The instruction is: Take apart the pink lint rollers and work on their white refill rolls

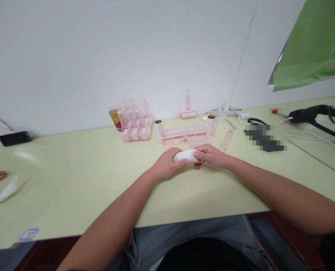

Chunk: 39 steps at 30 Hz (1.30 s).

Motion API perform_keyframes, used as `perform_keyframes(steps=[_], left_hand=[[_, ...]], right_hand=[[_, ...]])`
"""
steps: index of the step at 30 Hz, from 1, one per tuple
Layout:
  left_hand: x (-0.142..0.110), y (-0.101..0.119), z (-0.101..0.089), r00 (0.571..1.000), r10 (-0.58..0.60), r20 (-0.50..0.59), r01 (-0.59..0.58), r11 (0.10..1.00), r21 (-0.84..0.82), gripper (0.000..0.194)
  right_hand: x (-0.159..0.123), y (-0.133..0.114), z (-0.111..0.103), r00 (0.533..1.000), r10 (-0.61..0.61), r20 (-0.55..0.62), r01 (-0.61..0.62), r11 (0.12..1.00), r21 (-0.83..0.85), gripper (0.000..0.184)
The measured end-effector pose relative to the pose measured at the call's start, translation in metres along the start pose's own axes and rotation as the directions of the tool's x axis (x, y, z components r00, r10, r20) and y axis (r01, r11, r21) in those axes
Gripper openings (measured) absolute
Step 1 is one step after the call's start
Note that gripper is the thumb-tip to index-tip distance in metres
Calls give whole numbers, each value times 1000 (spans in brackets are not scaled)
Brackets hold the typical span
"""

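Between my two hands, above the table, lies a white lint roller (pixel 183 156), held roughly level. My left hand (pixel 169 162) is wrapped round its left end, with the thumb along the front. At its right end my right hand (pixel 209 155) is closed, the thumb pressed on the end and the fingers below on a thin pink part that is mostly hidden. Just beyond are pink roller frames and covers (pixel 197 136) with two upright white paper rolls (pixel 211 122). A loose clear-pink handle (pixel 227 140) rests past my right hand.
Several pink lint rollers (pixel 137 130) stand grouped at the back left, by a yellow-red packet (pixel 115 118). One more roller (pixel 188 113) stands near the wall. Cables, a black strap (pixel 311 114) and a blurred dark object (pixel 264 138) lie right; a phone (pixel 15 138) sits far left.
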State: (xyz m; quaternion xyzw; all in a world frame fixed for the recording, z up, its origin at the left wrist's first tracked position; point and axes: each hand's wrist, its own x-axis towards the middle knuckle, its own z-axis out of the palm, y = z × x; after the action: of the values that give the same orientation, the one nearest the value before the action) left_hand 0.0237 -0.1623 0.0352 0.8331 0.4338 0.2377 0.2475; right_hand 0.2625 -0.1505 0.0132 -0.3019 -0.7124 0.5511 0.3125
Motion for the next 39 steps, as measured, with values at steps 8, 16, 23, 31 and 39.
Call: perform_keyframes(steps=[8, 16, 23, 31, 39], left_hand=[[0, 0, 0, 1000, -2, -1, 2, 1000, -7, 55], [0, 1, 0, 1000, 6, -4, -6, 1000, -9, 54], [0, 1, 0, 1000, 0, -4, 0, 1000, 5, 55], [0, 0, 0, 1000, 4, -2, -4, 1000, 8, 55], [-1, 2, 0, 1000, -2, -9, 2, 1000, -3, 53]], right_hand=[[0, 1, -1, 1000, 1, -5, -1, 1000, 3, 56], [0, 1, -2, 1000, -1, 1, 1, 1000, 2, 55], [1, 1, -1, 1000, 2, 1, -2, 1000, 10, 55], [1, -1, -1, 1000, 8, -7, -8, 1000, 12, 57], [0, -1, 0, 1000, 5, -12, -5, 1000, 17, 57]])
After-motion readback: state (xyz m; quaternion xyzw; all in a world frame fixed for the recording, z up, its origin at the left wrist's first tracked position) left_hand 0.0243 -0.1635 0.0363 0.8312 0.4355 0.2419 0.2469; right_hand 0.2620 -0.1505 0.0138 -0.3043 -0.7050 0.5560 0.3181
